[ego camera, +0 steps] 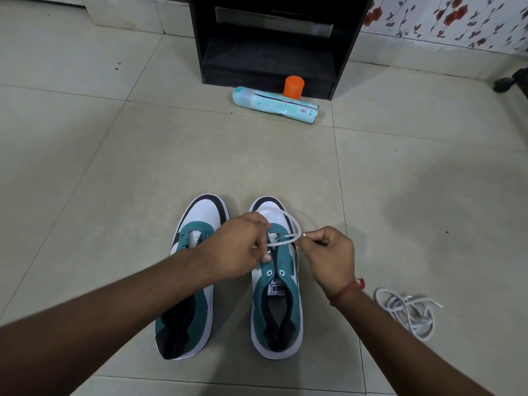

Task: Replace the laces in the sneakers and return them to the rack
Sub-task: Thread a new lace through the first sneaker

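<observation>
- Pinching a flat white shoelace (288,240), the right hand (328,260) holds its plastic-tipped end while the left hand (238,247) grips the other stretch over the eyelets.
- Both hands work above the right-side teal-and-white suede sneaker (275,310); its unlaced twin (188,281) stands just beside it on the pale tiled floor (143,155).
- Another white lace (407,311) lies tangled to the right.
- Beyond, a black wooden rack (274,44), with a pale blue spray can (275,105) and orange cap (293,87) at its foot.

Bare floor (257,155) ahead; bottle (274,105), orange cap (293,87) block rack (271,38) mouth
</observation>
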